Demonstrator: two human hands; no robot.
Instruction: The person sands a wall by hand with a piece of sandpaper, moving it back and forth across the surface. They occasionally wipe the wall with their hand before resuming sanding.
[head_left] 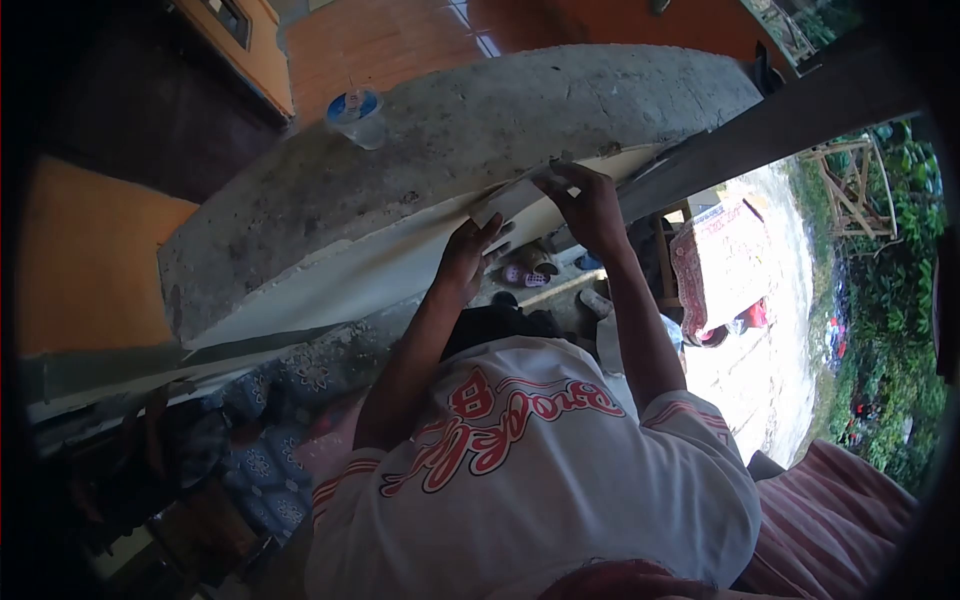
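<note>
Both my arms reach forward to a rough concrete ledge [470, 120] with a cream-painted face [380, 270] below its edge. My right hand [588, 205] pinches the upper end of a flat white sheet [512, 198] that lies against the ledge's edge. My left hand [470, 250] is just below the sheet's lower end, fingers spread and fingertips touching it and the cream face. I cannot tell what the sheet is made of. My white shirt with red lettering [520, 440] fills the bottom of the view.
A plastic water cup with a blue lid [357, 115] stands on the ledge at the left. A dark beam [800, 110] runs up to the right. Sandals [525, 272] and a red patterned cloth [720, 260] lie far below, with greenery [890, 280] at the right.
</note>
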